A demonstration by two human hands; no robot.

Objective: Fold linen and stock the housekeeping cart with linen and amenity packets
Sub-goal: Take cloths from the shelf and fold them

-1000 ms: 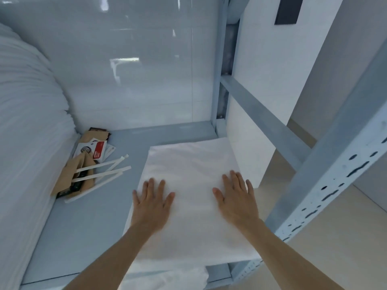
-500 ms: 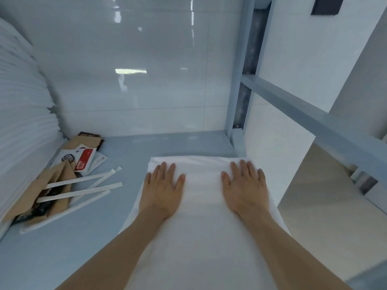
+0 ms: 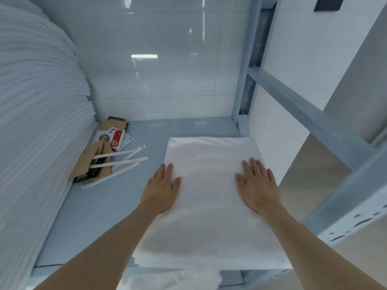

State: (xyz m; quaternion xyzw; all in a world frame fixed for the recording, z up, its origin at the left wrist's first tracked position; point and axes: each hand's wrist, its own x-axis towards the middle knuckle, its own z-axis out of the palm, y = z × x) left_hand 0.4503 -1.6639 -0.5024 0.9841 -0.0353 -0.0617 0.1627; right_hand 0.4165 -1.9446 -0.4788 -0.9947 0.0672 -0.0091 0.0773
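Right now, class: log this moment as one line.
left hand: flat on folded linen | right hand: flat on it | amenity packets: lying left

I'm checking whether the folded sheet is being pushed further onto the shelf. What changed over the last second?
Both hands, left and right, slid forward over the folded linen, then drew back apart toward its side edges. They stay flat, gripping nothing. The linen and packets kept their places.

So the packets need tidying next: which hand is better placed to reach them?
Probably the left hand: it lies flat at the folded linen's left edge, nearest the packets. The right hand is across the linen.
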